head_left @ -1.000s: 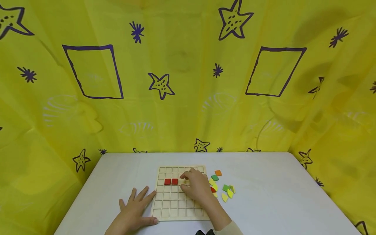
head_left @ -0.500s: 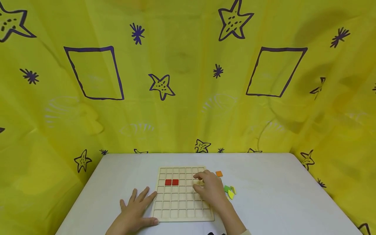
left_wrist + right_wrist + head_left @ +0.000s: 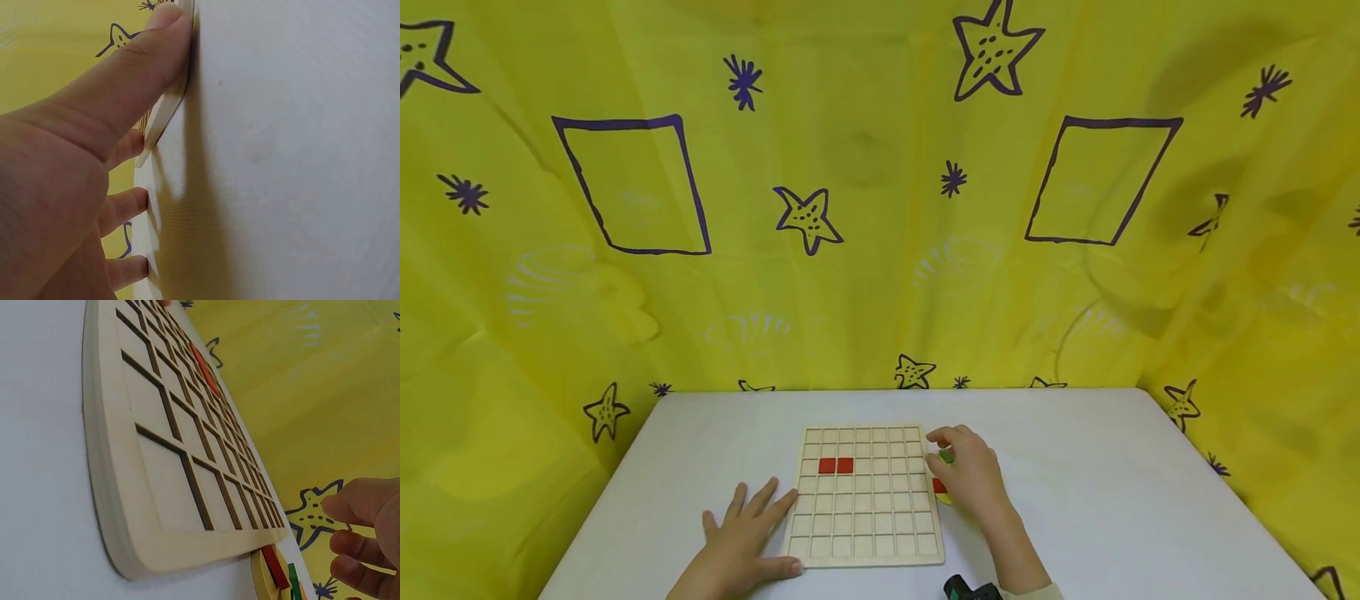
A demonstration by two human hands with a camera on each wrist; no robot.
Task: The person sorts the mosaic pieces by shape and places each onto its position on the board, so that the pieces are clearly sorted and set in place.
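Note:
A pale wooden grid board (image 3: pixel 872 525) lies flat, two red square tiles (image 3: pixel 837 466) side by side in its cells. My left hand (image 3: pixel 737 537) is spread at the left edge; its thumb (image 3: pixel 147 59) rests on the near corner, other fingertips reach down to the tabletop. Past the board's right edge, my right hand (image 3: pixel 973 475) hovers over the loose pieces, fingers bent and thumb apart. Nothing shows between them in the right wrist view. Beside it peek a green piece (image 3: pixel 947 457), a red piece (image 3: pixel 940 486) and a yellow piece (image 3: pixel 943 499); the hand hides the others.
The white table (image 3: pixel 1120 500) runs back to a yellow curtain (image 3: pixel 865 317) printed with purple stars and frames. A dark device (image 3: pixel 970 589) sits by the right wrist at the front edge.
My right hand has moved right, from over the board's cells to the loose pieces beside it, covering most of them. Both red tiles stay in their cells, and my left hand keeps its place.

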